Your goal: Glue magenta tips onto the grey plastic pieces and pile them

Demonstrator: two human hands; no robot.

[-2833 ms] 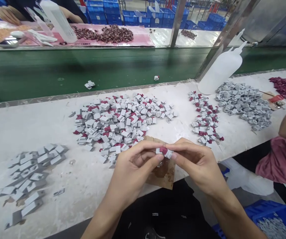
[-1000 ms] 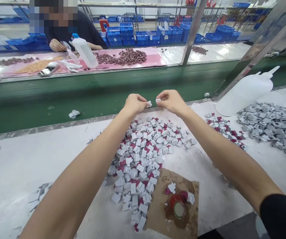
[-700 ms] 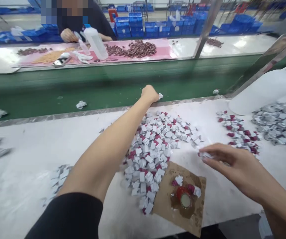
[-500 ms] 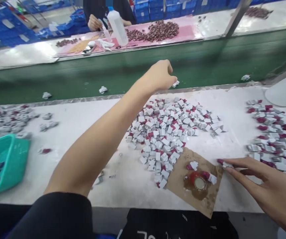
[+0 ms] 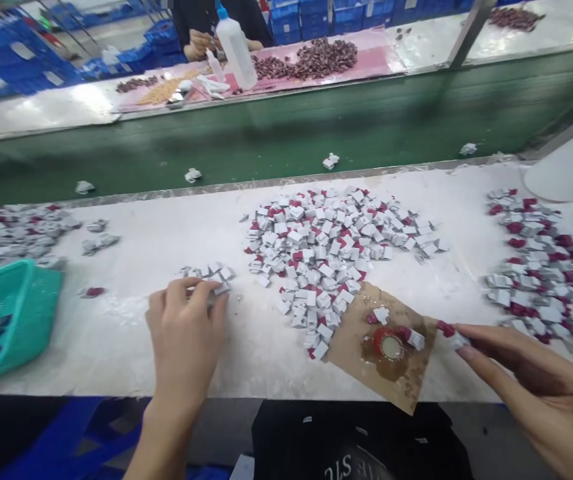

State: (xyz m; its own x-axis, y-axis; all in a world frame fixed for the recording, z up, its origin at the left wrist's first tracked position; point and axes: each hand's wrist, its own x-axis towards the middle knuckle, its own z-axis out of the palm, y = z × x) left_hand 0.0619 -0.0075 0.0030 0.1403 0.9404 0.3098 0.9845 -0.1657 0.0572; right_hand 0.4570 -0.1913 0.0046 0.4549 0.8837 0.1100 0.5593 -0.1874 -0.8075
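left hand (image 5: 186,333) hiding grey pieces (image 5: 212,269), perhaps touching, green basket (image 5: 41,313) cropped

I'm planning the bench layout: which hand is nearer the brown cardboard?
Right. The right hand is just right of the brown cardboard; the left hand is farther off to its left, at a small grey pile.

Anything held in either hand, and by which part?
Right hand: a magenta and grey piece, pinched at its grey end by thumb and forefinger. Left hand: at the small grey pile; any hold cannot be told.
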